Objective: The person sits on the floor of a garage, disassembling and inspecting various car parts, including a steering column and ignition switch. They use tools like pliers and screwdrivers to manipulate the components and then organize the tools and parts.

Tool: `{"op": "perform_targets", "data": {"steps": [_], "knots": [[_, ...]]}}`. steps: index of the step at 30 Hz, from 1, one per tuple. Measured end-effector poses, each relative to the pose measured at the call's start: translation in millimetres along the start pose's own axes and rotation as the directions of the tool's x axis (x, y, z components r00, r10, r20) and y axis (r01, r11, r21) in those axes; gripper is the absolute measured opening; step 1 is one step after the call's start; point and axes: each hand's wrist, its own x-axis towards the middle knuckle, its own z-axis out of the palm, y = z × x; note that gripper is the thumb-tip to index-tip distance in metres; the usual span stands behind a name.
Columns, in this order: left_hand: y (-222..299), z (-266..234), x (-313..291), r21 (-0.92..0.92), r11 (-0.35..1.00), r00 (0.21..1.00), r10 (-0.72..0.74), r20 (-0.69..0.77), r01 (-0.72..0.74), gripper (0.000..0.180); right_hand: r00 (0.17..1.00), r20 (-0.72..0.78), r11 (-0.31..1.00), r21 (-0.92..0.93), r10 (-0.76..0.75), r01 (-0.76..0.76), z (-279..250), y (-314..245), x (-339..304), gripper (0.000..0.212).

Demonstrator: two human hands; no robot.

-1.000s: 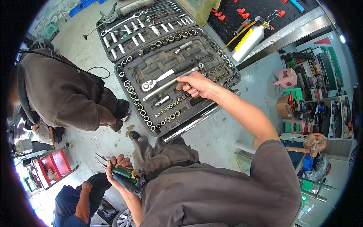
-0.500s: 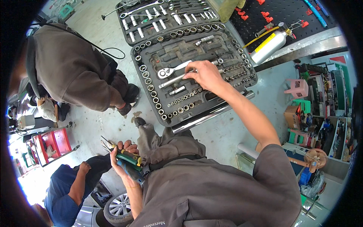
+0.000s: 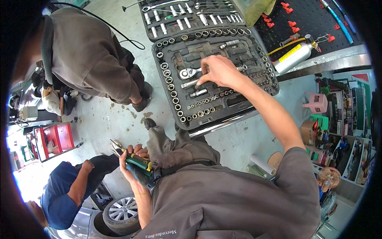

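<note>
My left hand (image 3: 133, 153) is closed around several hand tools. Pliers with green and yellow handles (image 3: 138, 161) and a blue-handled tool (image 3: 139, 178) show, with metal jaws (image 3: 116, 146) sticking out past the fingers. Over the open socket set case (image 3: 165, 112) reaches my right hand (image 3: 221, 72). Its thumb and fingers curl about the handle of a ratchet wrench (image 3: 187, 74), which lies in its slot and is partly hidden by the hand. Just below lie an extension bar (image 3: 190, 84) and a shorter extension (image 3: 199, 93). Sockets (image 3: 174, 94) line the case.
A person in a grey-brown jacket (image 3: 85, 55) stands close on the left; another in blue (image 3: 63, 191) is at lower left. Behind the case are a black pegboard (image 3: 306, 20) and a silver cylinder (image 3: 294, 57). A wheel (image 3: 121, 213) and a red cart (image 3: 55, 141) are at left.
The view has shifted, so the case sits farther right and higher. My right hand has moved left over the case, closer to the ratchet's head. My left hand keeps its tools.
</note>
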Motion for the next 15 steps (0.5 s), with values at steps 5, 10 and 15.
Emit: {"op": "perform_targets", "data": {"steps": [5, 10, 15], "knots": [[0.4, 4.3, 2.4, -0.015, 1.000, 1.000, -0.013, -0.025, 0.013, 0.019, 0.963, 0.261, 0.998, -0.018, 0.062, -0.059, -1.4, 1.8, 30.3, 0.057], [-2.7, 7.3, 3.3, -0.020, 1.000, 1.000, 0.000, -0.029, -0.001, 0.018, 0.965, 0.263, 1.000, -0.029, -0.003, 0.011, -6.9, -9.8, 18.5, 0.052], [-1.2, -1.8, 2.6, -0.080, 0.997, 1.000, -0.001, -0.020, 0.000, 0.018, 0.965, 0.224, 0.986, 0.131, -0.133, 0.106, 0.0, 27.7, 18.7, 0.049]]}}
